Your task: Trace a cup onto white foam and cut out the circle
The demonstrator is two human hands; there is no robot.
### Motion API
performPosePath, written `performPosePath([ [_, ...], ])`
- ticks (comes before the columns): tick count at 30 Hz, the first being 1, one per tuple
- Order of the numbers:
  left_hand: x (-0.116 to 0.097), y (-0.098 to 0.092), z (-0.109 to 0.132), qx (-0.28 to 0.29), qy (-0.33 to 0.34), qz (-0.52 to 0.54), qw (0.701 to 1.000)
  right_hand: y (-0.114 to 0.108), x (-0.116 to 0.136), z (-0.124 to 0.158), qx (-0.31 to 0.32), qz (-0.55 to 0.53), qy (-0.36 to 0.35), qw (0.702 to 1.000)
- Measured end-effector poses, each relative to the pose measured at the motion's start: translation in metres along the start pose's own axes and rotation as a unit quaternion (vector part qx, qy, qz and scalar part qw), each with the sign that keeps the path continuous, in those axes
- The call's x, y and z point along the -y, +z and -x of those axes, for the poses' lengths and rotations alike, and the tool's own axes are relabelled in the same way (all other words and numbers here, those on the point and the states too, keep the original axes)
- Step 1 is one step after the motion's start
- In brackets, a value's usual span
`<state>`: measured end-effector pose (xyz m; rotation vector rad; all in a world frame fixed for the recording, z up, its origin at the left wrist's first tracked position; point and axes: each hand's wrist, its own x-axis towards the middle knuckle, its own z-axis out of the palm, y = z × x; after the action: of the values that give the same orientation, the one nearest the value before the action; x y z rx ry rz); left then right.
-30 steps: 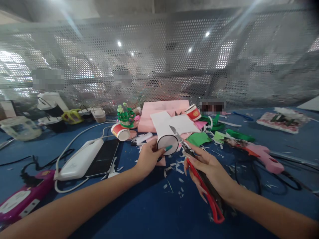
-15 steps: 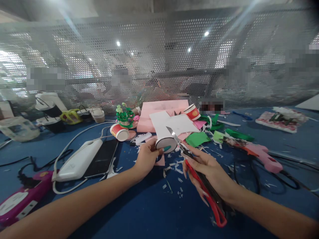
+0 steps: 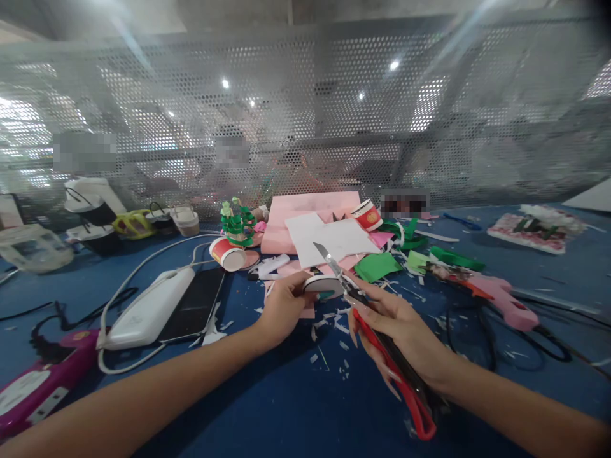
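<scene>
A small white disc with a dark rim (image 3: 324, 284) is pinched between the thumb and fingers of my left hand (image 3: 282, 306), tilted nearly edge-on. My right hand (image 3: 389, 318) is wrapped around red and black scissors (image 3: 398, 369). Their metal blades point up and left, beside the disc's right edge. Behind the disc, a white sheet (image 3: 329, 238) lies over pink paper (image 3: 286, 213). A green paper piece (image 3: 379, 266) rests just beyond my right hand. White paper scraps (image 3: 341, 327) are scattered below the disc.
At left are a white power bank (image 3: 147, 312), a black phone (image 3: 193, 305), a cable and a purple power strip (image 3: 52, 375). Red paper cups (image 3: 228, 254) and a green craft piece (image 3: 237, 222) stand behind. A pink glue gun (image 3: 503, 302) lies at right.
The disc in my left hand has tipped flatter, so less of its white face shows. My left hand has turned slightly. The scissors remain in nearly the same place beside it.
</scene>
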<state>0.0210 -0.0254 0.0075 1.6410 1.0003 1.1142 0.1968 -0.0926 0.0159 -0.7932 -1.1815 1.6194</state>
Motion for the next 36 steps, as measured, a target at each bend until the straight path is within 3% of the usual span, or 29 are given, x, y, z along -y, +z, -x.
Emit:
performPosePath([
  [13,-0.0023,-0.0019,0.0016,-0.067,-0.026,0.003,0.997,-0.0003,0.0031,-0.0020,-0.034,-0.004,0.010,0.999],
  [18,0.0008,-0.0016,0.0004,-0.064,0.030,-0.014,0.997,-0.0012,0.0029,-0.0037,-0.048,-0.026,0.031,0.998],
  [25,-0.0009,-0.0005,0.0047,-0.025,-0.051,-0.011,0.998,-0.0028,0.0000,-0.0031,-0.052,-0.037,0.040,0.997],
  [36,0.0030,-0.0006,0.0050,-0.018,-0.051,-0.032,0.998,-0.0016,-0.0004,-0.0023,-0.047,-0.040,0.024,0.998],
])
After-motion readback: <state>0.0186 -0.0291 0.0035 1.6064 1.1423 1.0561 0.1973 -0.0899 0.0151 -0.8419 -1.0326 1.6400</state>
